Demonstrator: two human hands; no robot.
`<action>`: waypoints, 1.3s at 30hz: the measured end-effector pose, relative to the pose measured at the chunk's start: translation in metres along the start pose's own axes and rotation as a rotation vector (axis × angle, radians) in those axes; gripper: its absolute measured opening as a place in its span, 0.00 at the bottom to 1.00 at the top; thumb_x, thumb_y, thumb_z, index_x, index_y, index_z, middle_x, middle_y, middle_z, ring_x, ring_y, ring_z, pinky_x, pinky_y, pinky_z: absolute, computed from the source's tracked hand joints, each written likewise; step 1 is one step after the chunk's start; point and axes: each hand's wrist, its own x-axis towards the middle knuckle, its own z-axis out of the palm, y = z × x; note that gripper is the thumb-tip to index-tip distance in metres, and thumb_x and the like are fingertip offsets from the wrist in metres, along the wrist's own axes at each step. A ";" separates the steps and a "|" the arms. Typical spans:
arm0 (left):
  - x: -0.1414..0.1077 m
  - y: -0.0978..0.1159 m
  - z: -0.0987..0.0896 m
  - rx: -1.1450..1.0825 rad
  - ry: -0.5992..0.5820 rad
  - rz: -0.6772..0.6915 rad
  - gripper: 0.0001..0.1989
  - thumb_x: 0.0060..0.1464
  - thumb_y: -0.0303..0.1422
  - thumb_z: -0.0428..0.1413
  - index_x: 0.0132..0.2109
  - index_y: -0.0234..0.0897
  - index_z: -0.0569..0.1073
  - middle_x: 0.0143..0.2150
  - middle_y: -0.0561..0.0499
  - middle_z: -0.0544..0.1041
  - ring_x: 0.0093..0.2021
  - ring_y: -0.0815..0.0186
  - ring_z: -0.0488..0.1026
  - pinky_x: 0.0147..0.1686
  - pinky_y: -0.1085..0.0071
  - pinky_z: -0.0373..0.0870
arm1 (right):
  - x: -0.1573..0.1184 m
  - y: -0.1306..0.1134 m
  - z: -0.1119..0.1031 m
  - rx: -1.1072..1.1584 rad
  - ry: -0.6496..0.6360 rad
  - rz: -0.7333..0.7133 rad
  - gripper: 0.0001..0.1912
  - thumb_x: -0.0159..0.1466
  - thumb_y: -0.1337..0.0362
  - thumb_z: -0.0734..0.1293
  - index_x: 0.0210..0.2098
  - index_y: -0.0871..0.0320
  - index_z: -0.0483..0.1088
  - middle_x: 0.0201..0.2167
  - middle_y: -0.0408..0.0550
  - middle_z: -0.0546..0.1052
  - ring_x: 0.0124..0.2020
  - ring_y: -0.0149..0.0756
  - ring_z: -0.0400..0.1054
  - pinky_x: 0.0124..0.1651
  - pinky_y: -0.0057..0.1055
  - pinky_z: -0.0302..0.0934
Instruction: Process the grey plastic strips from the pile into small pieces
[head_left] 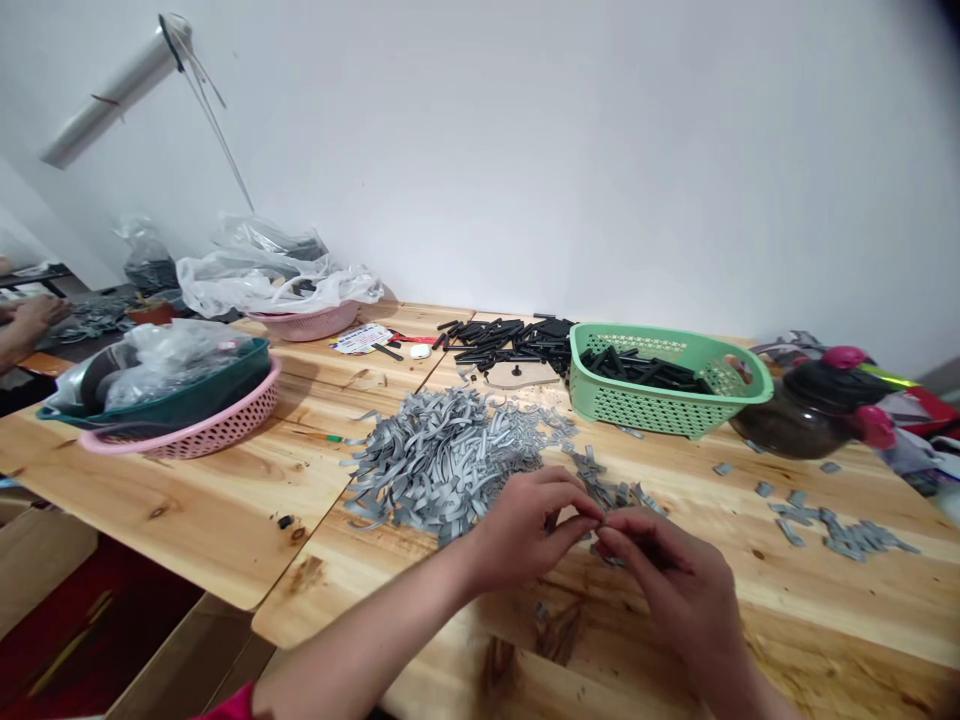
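My left hand (534, 525) and my right hand (667, 570) meet fingertip to fingertip above the wooden table (420, 620). Both are closed in a pinch, and whatever lies between the fingers is too small and covered to name. Just beyond my left hand spreads a large heap of grey strips (442, 455). Smaller grey pieces (600, 485) lie scattered behind the meeting fingertips. Off to the right of my right hand is a loose group of short grey pieces (855, 535).
A green basket (675, 415) holds black rods, with more black rods (517, 340) piled beside it. A dark round jar (799, 405) stands at right. At left, a pink basket (225, 425) carries a green tray and plastic bags. Another person's hand (34, 320) shows at far left.
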 end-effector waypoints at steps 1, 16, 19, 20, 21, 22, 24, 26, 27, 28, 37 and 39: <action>0.000 0.000 -0.001 0.028 -0.016 0.029 0.07 0.59 0.29 0.55 0.38 0.33 0.77 0.36 0.46 0.77 0.33 0.69 0.72 0.35 0.75 0.68 | 0.000 -0.001 -0.001 -0.014 -0.001 -0.029 0.04 0.64 0.63 0.68 0.35 0.55 0.75 0.29 0.43 0.77 0.29 0.29 0.72 0.32 0.19 0.67; -0.003 -0.004 0.002 0.188 -0.201 -0.013 0.03 0.58 0.29 0.50 0.40 0.35 0.66 0.40 0.46 0.72 0.37 0.66 0.69 0.36 0.72 0.65 | 0.010 0.002 0.002 0.410 -0.134 0.359 0.11 0.60 0.56 0.72 0.31 0.59 0.75 0.28 0.46 0.77 0.30 0.31 0.72 0.36 0.25 0.69; -0.004 -0.006 0.008 0.217 -0.135 -0.038 0.03 0.57 0.28 0.50 0.39 0.35 0.66 0.39 0.47 0.72 0.38 0.66 0.68 0.36 0.72 0.65 | 0.012 0.002 0.003 0.557 -0.111 0.453 0.13 0.57 0.57 0.74 0.27 0.61 0.73 0.26 0.46 0.75 0.28 0.29 0.70 0.35 0.23 0.68; -0.004 -0.007 0.009 0.219 -0.113 -0.049 0.03 0.56 0.27 0.51 0.39 0.35 0.67 0.39 0.47 0.72 0.37 0.66 0.68 0.36 0.72 0.64 | 0.013 0.002 0.003 0.584 -0.093 0.479 0.13 0.56 0.57 0.75 0.27 0.61 0.73 0.26 0.46 0.75 0.28 0.28 0.69 0.34 0.23 0.68; -0.004 -0.008 0.009 0.208 -0.094 -0.065 0.03 0.56 0.27 0.51 0.39 0.35 0.67 0.38 0.47 0.72 0.36 0.67 0.68 0.35 0.72 0.64 | 0.013 0.001 0.003 0.604 -0.082 0.504 0.14 0.54 0.57 0.76 0.26 0.61 0.73 0.26 0.45 0.75 0.27 0.28 0.69 0.34 0.22 0.68; -0.004 -0.008 0.009 0.182 -0.072 -0.086 0.03 0.56 0.28 0.51 0.39 0.35 0.68 0.38 0.47 0.72 0.34 0.68 0.68 0.34 0.73 0.64 | 0.013 -0.001 0.004 0.619 -0.074 0.529 0.14 0.53 0.57 0.77 0.26 0.61 0.73 0.25 0.45 0.75 0.27 0.28 0.69 0.33 0.23 0.68; -0.002 -0.008 0.008 0.083 -0.006 -0.161 0.06 0.57 0.30 0.51 0.41 0.34 0.70 0.39 0.47 0.74 0.30 0.70 0.67 0.32 0.74 0.64 | 0.013 -0.005 0.005 0.634 -0.052 0.563 0.15 0.52 0.57 0.77 0.27 0.62 0.74 0.24 0.45 0.74 0.26 0.28 0.70 0.33 0.24 0.68; 0.001 -0.008 0.007 -0.045 0.075 -0.262 0.09 0.60 0.34 0.51 0.44 0.34 0.72 0.40 0.46 0.76 0.29 0.71 0.68 0.31 0.74 0.64 | 0.012 -0.009 0.007 0.630 -0.029 0.573 0.16 0.51 0.56 0.77 0.27 0.62 0.73 0.24 0.45 0.75 0.25 0.29 0.70 0.32 0.24 0.69; 0.002 -0.008 0.007 -0.116 0.092 -0.314 0.11 0.60 0.36 0.52 0.43 0.34 0.74 0.39 0.47 0.76 0.29 0.71 0.68 0.30 0.75 0.63 | 0.013 -0.010 0.007 0.616 -0.030 0.571 0.16 0.52 0.55 0.77 0.27 0.62 0.73 0.24 0.46 0.75 0.25 0.30 0.70 0.32 0.25 0.69; 0.004 -0.008 0.007 -0.193 0.086 -0.361 0.12 0.58 0.39 0.54 0.41 0.34 0.75 0.37 0.47 0.76 0.28 0.71 0.68 0.28 0.75 0.61 | 0.014 -0.010 0.005 0.588 -0.039 0.563 0.17 0.52 0.54 0.76 0.27 0.62 0.73 0.25 0.47 0.76 0.25 0.31 0.71 0.32 0.26 0.69; 0.005 -0.026 0.012 -1.083 0.248 -0.907 0.20 0.48 0.46 0.62 0.33 0.29 0.73 0.25 0.55 0.65 0.17 0.81 0.48 0.16 0.78 0.35 | 0.031 0.027 -0.071 -0.868 0.459 0.244 0.24 0.60 0.48 0.65 0.45 0.62 0.76 0.27 0.55 0.78 0.33 0.53 0.74 0.38 0.44 0.65; 0.004 -0.027 0.013 -1.126 0.260 -0.944 0.21 0.47 0.46 0.63 0.34 0.28 0.73 0.25 0.55 0.64 0.17 0.81 0.48 0.16 0.79 0.35 | 0.028 0.024 -0.063 -0.848 0.388 0.136 0.22 0.62 0.49 0.64 0.42 0.60 0.76 0.24 0.51 0.76 0.28 0.46 0.72 0.34 0.38 0.64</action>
